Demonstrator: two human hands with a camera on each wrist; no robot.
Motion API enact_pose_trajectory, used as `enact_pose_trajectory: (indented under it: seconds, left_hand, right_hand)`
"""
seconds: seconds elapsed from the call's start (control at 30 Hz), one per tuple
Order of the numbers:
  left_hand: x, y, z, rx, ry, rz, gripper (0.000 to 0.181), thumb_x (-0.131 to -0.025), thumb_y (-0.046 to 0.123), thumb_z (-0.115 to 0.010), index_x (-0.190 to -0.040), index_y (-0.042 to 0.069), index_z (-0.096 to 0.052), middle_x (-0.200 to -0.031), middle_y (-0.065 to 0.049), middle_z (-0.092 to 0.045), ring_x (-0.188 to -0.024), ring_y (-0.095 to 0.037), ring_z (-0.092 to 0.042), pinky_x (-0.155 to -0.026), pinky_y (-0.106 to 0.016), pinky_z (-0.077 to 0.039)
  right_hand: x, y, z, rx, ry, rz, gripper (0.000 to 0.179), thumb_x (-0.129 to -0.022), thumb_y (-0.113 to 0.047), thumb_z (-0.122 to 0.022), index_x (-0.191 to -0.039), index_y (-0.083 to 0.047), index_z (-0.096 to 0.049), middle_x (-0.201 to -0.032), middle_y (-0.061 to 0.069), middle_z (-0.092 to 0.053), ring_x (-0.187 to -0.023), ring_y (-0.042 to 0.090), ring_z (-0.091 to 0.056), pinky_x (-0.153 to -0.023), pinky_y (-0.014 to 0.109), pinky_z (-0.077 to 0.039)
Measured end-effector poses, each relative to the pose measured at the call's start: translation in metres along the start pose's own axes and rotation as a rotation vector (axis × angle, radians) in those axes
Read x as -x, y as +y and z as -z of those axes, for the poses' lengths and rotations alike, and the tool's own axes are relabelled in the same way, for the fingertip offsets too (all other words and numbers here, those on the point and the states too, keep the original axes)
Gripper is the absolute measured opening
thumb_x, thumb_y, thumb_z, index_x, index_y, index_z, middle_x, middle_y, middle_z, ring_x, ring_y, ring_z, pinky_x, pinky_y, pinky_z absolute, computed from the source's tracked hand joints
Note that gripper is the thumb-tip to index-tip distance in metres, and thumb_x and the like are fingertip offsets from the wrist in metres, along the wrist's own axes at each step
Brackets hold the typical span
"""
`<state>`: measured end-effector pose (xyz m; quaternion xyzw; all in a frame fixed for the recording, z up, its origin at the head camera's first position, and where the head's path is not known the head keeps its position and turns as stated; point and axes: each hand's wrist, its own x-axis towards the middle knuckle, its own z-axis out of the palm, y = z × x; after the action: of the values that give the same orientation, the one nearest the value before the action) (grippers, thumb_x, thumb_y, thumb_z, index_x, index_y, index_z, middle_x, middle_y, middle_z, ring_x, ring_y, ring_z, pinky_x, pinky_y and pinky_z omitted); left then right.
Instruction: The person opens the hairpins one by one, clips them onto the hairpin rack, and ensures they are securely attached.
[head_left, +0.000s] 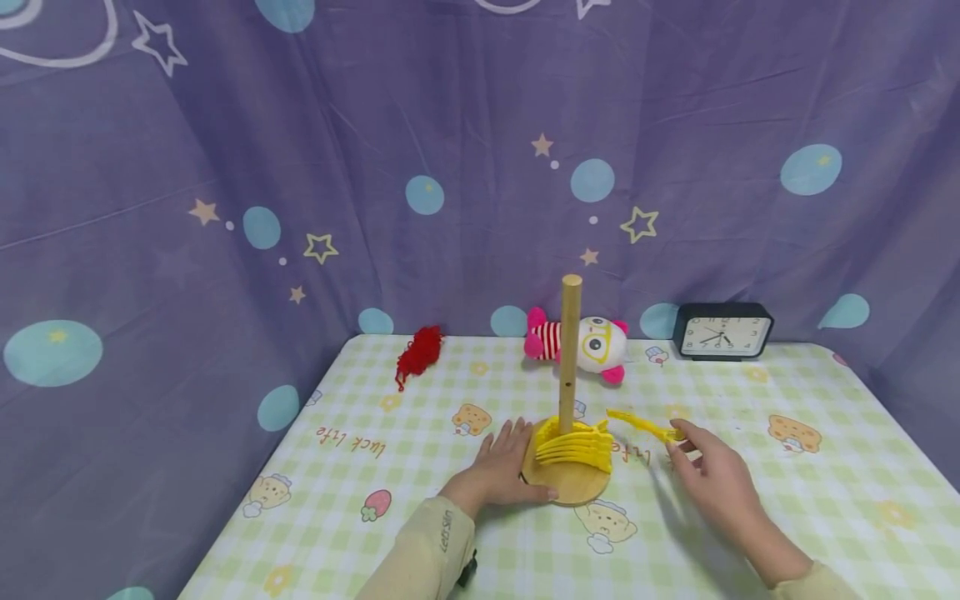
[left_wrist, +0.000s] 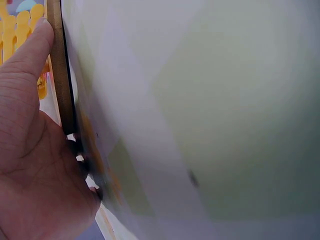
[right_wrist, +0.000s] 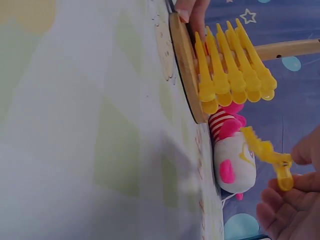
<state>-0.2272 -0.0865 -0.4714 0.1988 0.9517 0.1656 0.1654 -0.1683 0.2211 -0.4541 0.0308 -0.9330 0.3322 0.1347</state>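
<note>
A wooden stand with a round base point(head_left: 568, 493) and an upright post point(head_left: 570, 350) is on the table. My left hand point(head_left: 502, 468) holds the left side of the base, its thumb point(left_wrist: 37, 45) over the rim and its fingers along the far edge. Several long yellow plastic clips point(right_wrist: 235, 80) are stacked around the foot of the post. To the right of them my right hand point(head_left: 712, 475) pinches one more yellow clip point(head_left: 637, 422) by its near end, raised over the cloth. Its far tip points toward the stacked clips.
Behind the post lies a plush toy point(head_left: 600, 350) with a striped body. A black desk clock point(head_left: 722, 332) stands at the back right, and a bundle of red yarn point(head_left: 420, 354) lies at the back left. A checked tablecloth point(head_left: 420, 542) covers the table before a purple curtain point(head_left: 465, 125).
</note>
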Motion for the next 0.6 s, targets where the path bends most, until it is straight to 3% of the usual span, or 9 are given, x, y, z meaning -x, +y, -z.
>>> enact_pose_trajectory:
  seconds: [0.2, 0.3, 0.6]
  left_hand:
    - [-0.0003, -0.0001, -0.0003, 0.007, 0.0, 0.004, 0.112, -0.076, 0.072, -0.064, -0.157, 0.013, -0.014, -0.164, -0.006, -0.009, -0.15, -0.024, -0.004, -0.119, -0.049, -0.004]
    - [-0.0011, -0.0005, -0.0006, 0.008, 0.001, 0.002, 0.112, -0.076, 0.072, -0.064, -0.158, 0.013, -0.014, -0.164, -0.006, -0.009, -0.15, -0.024, -0.004, -0.119, -0.05, -0.004]
    - [-0.0013, -0.002, -0.0019, 0.009, -0.004, 0.0, 0.113, -0.076, 0.073, -0.064, -0.158, 0.014, -0.012, -0.164, -0.004, -0.008, -0.15, -0.023, -0.002, -0.119, -0.048, -0.003]
  right_hand:
    - [0.0021, 0.0007, 0.0036, -0.025, 0.124, 0.089, 0.045, -0.099, -0.011, -0.055, -0.141, 0.002, -0.047, -0.115, 0.02, -0.063, -0.09, 0.03, -0.063, -0.072, 0.048, -0.054]
    - [0.0032, 0.0008, 0.0043, -0.031, 0.188, 0.132, 0.046, -0.098, -0.008, -0.055, -0.143, 0.0, -0.047, -0.116, 0.019, -0.063, -0.094, 0.03, -0.061, -0.075, 0.049, -0.053]
    - [0.004, -0.001, 0.0014, -0.042, 0.263, 0.235, 0.05, -0.096, -0.002, -0.058, -0.144, -0.009, -0.049, -0.127, 0.015, -0.062, -0.097, 0.019, -0.057, -0.081, 0.017, -0.041]
